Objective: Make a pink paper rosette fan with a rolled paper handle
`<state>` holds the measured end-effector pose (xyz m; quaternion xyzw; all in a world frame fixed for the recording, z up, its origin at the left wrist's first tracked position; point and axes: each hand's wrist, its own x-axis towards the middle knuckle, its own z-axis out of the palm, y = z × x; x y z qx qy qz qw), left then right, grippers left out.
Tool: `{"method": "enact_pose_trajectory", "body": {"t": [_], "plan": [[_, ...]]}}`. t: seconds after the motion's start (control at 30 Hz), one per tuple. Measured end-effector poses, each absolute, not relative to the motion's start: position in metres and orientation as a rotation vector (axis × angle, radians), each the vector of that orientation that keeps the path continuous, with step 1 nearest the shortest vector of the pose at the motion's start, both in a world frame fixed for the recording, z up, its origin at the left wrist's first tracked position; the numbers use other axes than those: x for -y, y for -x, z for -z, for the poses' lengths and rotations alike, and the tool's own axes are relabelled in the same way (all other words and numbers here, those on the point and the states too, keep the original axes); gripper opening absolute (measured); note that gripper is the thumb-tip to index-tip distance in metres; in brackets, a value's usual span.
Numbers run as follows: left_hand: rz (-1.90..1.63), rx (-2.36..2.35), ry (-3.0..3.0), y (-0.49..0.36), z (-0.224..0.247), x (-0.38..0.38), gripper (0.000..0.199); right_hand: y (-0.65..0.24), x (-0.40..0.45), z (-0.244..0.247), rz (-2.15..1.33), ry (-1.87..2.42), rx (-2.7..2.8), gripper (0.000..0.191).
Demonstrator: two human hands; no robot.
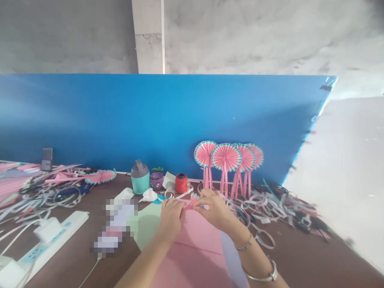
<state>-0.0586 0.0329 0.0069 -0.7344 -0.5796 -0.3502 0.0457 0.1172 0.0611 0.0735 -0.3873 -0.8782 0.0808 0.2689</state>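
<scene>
A small piece of folded pink paper (189,204) is pinched between the fingertips of my left hand (171,216) and my right hand (212,205). Both hands are closed, close together above the table. A bit of blue-and-white edging shows at the paper's far end, and my fingers cover part of it. Under my hands and forearms lie large pink sheets (198,256), with a pale green sheet (147,224) showing at the left and a lilac sheet (232,256) at the right.
Several round pink pleated paper fans (226,157) lean against the blue partition (168,116). Tangled paper strips (270,206) lie right. A teal cup (140,180), purple pot (156,181) and red spool (181,184) stand behind. Leftward are a power strip (70,228) and blurred-out phone-like object (117,228).
</scene>
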Motion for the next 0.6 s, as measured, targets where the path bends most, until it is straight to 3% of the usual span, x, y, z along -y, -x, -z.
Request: {"method": "enact_pose_trajectory", "body": {"t": [0.6], "plan": [[1.364, 1.702, 2.259, 0.055, 0.004, -0.038, 0.014, -0.132, -0.071, -0.071, -0.286, 1.088, 2.423, 0.022]]}}
